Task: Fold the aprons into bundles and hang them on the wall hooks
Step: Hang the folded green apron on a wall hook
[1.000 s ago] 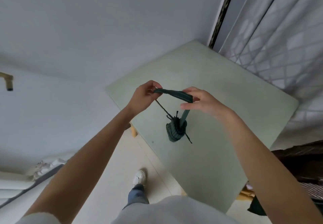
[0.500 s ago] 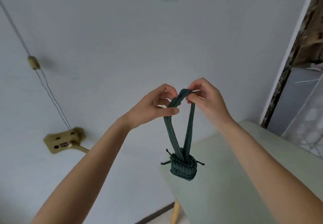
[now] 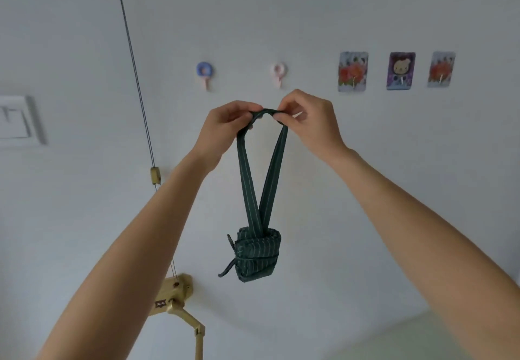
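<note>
Left hand (image 3: 225, 126) and right hand (image 3: 308, 120) pinch the top of a dark green pinstriped fabric neck loop (image 3: 263, 162), rolled dark green striped apron bundle (image 3: 257, 255) hanging below them, pink plastic wall hook (image 3: 278, 74) just above on the far white wall (image 3: 84, 50)

strap top (image 3: 267, 112): ends hidden under fingers (image 3: 281, 117) | table (image 3: 416, 340): blurred, cut by edge
</note>
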Tool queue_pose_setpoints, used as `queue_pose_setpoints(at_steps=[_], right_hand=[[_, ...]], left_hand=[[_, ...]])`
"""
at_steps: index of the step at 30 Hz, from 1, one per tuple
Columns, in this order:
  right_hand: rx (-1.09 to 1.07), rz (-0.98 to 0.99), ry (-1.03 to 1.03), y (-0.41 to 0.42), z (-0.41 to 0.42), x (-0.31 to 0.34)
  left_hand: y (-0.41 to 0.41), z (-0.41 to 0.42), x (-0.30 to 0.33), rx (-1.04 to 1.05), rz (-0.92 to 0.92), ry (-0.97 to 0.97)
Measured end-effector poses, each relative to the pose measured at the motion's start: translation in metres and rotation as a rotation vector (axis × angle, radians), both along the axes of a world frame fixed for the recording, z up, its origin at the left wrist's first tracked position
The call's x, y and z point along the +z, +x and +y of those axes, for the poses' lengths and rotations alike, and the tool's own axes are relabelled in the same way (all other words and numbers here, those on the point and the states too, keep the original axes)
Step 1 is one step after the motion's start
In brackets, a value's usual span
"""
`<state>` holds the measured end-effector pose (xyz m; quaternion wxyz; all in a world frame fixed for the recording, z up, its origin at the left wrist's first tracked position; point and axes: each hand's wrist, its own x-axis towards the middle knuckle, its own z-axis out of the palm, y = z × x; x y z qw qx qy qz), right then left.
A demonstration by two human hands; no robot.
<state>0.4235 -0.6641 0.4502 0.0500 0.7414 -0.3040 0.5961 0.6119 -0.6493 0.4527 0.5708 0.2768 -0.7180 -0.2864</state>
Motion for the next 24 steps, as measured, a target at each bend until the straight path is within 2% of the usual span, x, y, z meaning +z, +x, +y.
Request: queue_pose_setpoints(at_steps=[3, 7, 10, 13, 15, 17, 20, 22, 24], right_hand=[[-0.098, 0.072, -0.213, 0.027, -0.019, 0.023], [-0.304, 0.283, -0.674, 0.058, -0.046, 0.046], [-0.422, 0.318, -0.769, 0.081, -0.063, 0.060], [-0.407, 0.272, -0.610, 0.106, -0.067, 0.073], [-0.389, 0.245, -0.317, 0.116, -0.073, 0.079], [-0.345, 0.245, -0.076, 0.119, -0.077, 0.074], [-0.270, 0.162, 0.011, 0.119, -0.083, 0.056], [-0.194, 0.094, 0.061, 0.118, -0.084, 0.045], [-0.133, 0.067, 0.099, 0.117, -0.084, 0.039]], left_hand=[[0.022, -0.011, 0.021, 0.106, 0.082, -0.012], [0.049, -0.025, 0.033, 0.240, 0.140, -0.102], [0.060, -0.036, 0.039, 0.416, 0.122, -0.203], [0.069, -0.051, 0.049, 0.508, 0.155, -0.216], [0.074, -0.060, 0.051, 0.548, 0.167, -0.161], [0.079, -0.065, 0.048, 0.624, 0.085, -0.156], [0.082, -0.067, 0.038, 0.694, -0.060, -0.173], [0.083, -0.069, 0.032, 0.641, -0.048, -0.158], [0.081, -0.069, 0.031, 0.678, -0.056, -0.171]])
